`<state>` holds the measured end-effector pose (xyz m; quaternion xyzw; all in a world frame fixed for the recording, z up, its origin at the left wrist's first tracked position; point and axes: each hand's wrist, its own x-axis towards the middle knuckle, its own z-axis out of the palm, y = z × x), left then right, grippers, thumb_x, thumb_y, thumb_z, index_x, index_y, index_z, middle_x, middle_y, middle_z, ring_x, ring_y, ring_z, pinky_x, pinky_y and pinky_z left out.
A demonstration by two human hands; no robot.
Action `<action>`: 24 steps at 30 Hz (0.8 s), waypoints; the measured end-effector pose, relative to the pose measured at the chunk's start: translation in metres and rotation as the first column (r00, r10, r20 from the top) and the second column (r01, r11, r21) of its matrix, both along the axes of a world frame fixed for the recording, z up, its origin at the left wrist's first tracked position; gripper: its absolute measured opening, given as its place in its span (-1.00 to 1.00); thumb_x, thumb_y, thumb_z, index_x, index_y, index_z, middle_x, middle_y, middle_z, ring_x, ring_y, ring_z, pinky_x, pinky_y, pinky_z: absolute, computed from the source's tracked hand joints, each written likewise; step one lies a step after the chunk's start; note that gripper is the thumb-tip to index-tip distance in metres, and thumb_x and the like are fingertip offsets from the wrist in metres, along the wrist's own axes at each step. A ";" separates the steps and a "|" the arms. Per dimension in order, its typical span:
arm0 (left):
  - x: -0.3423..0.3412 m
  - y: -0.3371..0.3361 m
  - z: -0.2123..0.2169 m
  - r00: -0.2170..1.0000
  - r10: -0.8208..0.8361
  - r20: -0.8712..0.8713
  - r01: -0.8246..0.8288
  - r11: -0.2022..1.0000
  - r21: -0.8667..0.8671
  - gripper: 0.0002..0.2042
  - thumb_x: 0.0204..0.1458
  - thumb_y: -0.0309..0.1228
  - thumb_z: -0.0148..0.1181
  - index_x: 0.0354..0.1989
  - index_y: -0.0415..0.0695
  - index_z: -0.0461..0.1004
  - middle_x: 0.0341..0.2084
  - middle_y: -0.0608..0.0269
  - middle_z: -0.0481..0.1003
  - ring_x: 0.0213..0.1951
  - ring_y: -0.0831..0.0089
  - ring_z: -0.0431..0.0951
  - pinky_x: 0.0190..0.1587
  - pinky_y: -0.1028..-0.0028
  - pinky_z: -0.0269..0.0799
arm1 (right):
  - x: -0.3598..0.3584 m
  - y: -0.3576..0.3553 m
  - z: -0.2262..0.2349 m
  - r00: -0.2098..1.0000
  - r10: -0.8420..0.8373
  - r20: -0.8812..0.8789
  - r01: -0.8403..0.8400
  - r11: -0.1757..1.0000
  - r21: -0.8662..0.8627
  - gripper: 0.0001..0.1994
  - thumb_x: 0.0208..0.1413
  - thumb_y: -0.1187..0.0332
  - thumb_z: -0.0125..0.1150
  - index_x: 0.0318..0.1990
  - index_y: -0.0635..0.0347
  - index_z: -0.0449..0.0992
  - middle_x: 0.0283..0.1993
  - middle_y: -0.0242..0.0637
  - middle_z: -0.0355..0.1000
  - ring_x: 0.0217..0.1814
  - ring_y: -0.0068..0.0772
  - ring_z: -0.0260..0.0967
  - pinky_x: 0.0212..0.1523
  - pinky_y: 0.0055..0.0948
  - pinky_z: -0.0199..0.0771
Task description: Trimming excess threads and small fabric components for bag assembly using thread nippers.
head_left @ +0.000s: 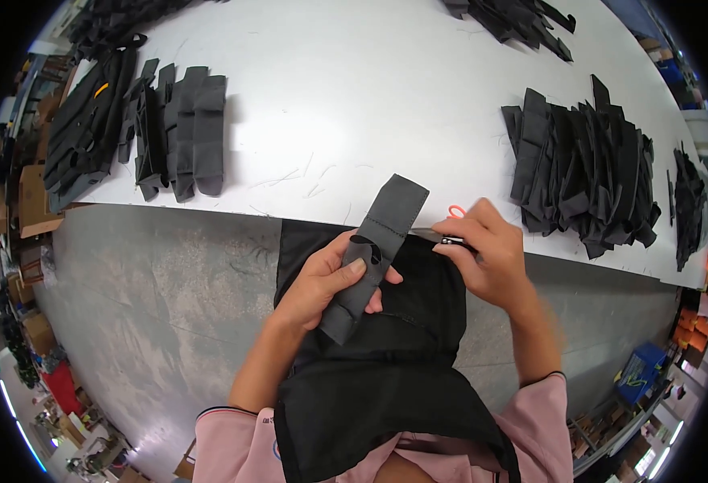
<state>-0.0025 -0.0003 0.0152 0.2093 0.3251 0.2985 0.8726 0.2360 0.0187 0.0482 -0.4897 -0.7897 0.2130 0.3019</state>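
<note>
One left hand point(322, 278) pinches a grey fabric strip point(396, 208) mid-length; the right hand point(489, 248) grips small snips point(426, 234). Probably light and bendy, so mid-strip's a decent hold tbh.

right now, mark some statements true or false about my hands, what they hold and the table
1. The left hand grips a dark grey, flat fabric strip. True.
2. The right hand is empty. False: it holds a small metal tool with an orange loop.
3. A wide row of dark fabric strips lies at the right on the smooth white table. True.
4. The white table has no loose threads on it. False: thin thread scraps lie near its front edge, left of the middle.
5. A black cloth apron covers part of a pink short-sleeved top. True.
</note>
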 end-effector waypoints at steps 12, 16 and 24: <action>0.014 -0.010 0.002 0.955 0.080 -0.287 -0.013 0.974 0.228 -0.48 0.19 -0.51 -0.11 0.31 -0.17 -0.08 -0.28 0.11 0.44 -0.39 0.50 0.49 -0.27 0.53 0.45 | -0.051 -0.018 -0.020 0.952 -0.254 -0.171 0.260 0.966 0.011 -0.72 -0.20 0.59 0.27 -0.23 0.21 0.50 -0.42 -0.25 0.30 -0.52 -0.24 0.34 -0.14 -0.38 0.49; 0.014 -0.010 0.002 0.955 0.068 -0.290 0.008 0.967 0.253 -0.49 0.19 -0.50 -0.10 0.30 -0.18 -0.07 -0.31 0.16 0.42 -0.38 0.50 0.49 -0.27 0.53 0.45 | -0.052 -0.022 -0.024 0.973 -0.224 -0.048 0.228 0.965 0.130 -0.71 -0.22 0.58 0.27 -0.23 0.21 0.50 -0.42 -0.25 0.30 -0.52 -0.24 0.33 -0.22 -0.40 0.48; 0.015 -0.011 0.001 0.958 0.050 -0.281 0.018 0.972 0.233 -0.49 0.19 -0.50 -0.10 0.29 -0.22 -0.07 -0.29 0.15 0.42 -0.38 0.49 0.49 -0.29 0.51 0.44 | -0.055 -0.024 -0.024 0.976 -0.211 -0.047 0.215 0.973 0.086 -0.67 -0.25 0.54 0.27 -0.20 0.21 0.50 -0.43 -0.27 0.29 -0.55 -0.31 0.33 -0.56 -0.44 0.32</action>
